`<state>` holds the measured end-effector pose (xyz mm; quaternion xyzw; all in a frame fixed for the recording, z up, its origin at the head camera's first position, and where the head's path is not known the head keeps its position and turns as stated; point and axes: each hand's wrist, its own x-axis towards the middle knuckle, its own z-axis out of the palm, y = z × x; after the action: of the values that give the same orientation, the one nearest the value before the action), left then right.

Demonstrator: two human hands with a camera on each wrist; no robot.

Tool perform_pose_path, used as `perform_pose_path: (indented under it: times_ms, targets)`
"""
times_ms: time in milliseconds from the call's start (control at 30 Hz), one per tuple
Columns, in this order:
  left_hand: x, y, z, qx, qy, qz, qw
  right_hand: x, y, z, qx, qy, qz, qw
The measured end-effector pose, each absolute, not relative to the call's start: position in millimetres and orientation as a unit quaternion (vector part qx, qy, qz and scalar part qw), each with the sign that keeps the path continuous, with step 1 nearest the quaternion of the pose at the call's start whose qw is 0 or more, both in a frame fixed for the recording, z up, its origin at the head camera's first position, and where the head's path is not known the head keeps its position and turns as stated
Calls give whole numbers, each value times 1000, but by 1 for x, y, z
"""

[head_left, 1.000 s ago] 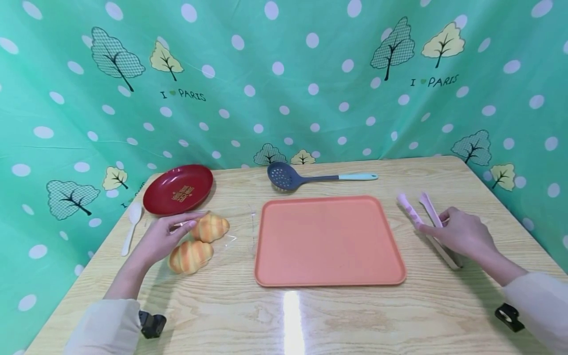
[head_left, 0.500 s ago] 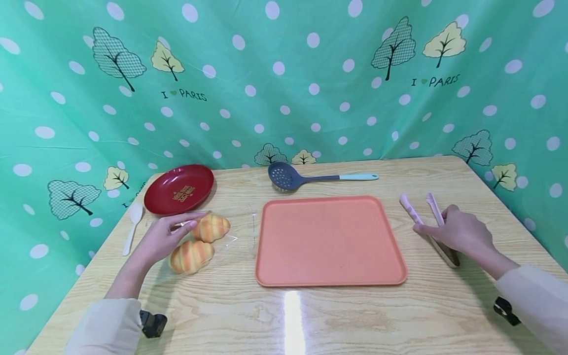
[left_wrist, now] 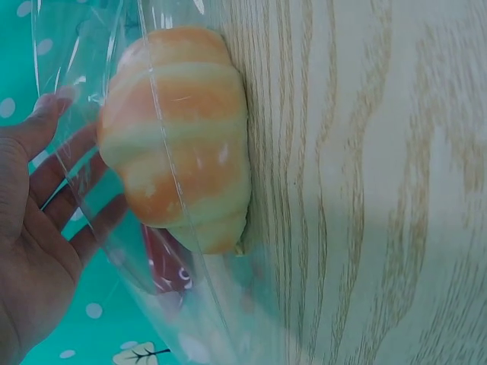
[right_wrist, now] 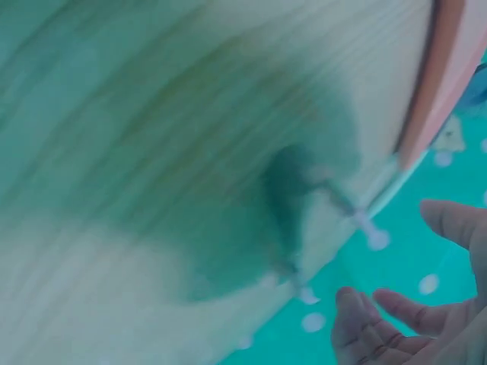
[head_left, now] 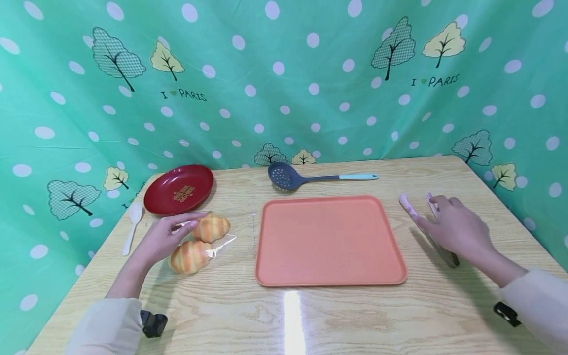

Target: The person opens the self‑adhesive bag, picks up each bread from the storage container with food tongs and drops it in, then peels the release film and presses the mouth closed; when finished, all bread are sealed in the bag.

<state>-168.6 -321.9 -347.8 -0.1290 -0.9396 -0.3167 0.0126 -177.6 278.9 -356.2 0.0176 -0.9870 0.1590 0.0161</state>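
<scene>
My left hand (head_left: 166,239) is at the upper of two striped croissants (head_left: 213,228); the other croissant (head_left: 187,257) lies just nearer. Clear plastic wrapping (head_left: 225,245) surrounds them. In the left wrist view the straight fingers show through the plastic bag (left_wrist: 209,304), beside one croissant (left_wrist: 183,137), with a gap between thumb and fingers. My right hand (head_left: 459,229) hovers over a pair of tongs (head_left: 407,204) with pinkish-purple ends, covering much of it. The right wrist view is blurred, but the tongs (right_wrist: 285,194) lie on the table apart from the spread fingers.
A pink tray (head_left: 330,241) sits mid-table. Behind it lies a slotted ladle (head_left: 284,176) with a pale blue handle. At the back left are a red plate (head_left: 195,177) and a white spoon (head_left: 133,222). A green curtain (head_left: 284,88) hangs along the table's far edge.
My right hand has let go of the tongs and risen slightly over them; earlier it gripped them and their arms spread wider. The left hand stays put, while the plastic's folds shifted a little.
</scene>
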Motion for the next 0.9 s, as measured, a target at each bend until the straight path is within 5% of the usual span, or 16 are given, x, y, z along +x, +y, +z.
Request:
perform_pose_path:
  times_ms: [333,900]
  targets:
    - [-169,-321,-346,-133,-940,-313,26,-175,210,-337,125,-965,207,101]
    - [-170,-324,-348,-125,-940,-316,20,-187,103,-336,221,-920,325,2]
